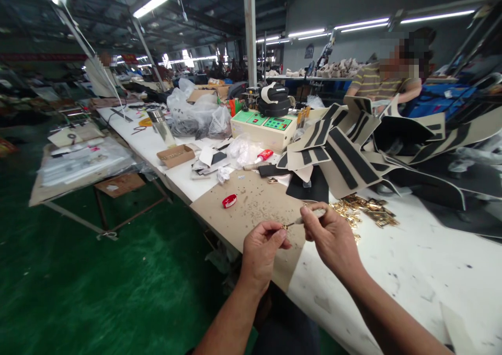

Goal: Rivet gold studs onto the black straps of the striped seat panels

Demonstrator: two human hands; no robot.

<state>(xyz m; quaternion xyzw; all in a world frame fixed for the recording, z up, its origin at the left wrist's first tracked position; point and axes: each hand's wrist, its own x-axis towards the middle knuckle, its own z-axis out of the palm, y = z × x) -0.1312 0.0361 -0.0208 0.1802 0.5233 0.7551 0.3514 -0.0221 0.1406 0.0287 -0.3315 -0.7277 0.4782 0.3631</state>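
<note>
Over the brown sheet (219,214), my left hand (263,250) pinches a small gold metal piece (284,228) between thumb and fingers. My right hand (329,235) is closed around the pale handle of a thin pointed tool (309,217), whose tip meets the gold piece. Small crumbs lie scattered on the sheet, and a red oval object (229,201) rests on its left part. Beyond my right hand lies a pile of gold metal parts (368,211) on the white table (415,271).
Beige panels with black strips (349,161) are heaped at the right. Behind the sheet are a green-topped machine (262,127), a red-and-white tube (264,156), a cardboard box (175,156) and plastic bags (200,114). A person in a striped shirt (368,83) is across the table.
</note>
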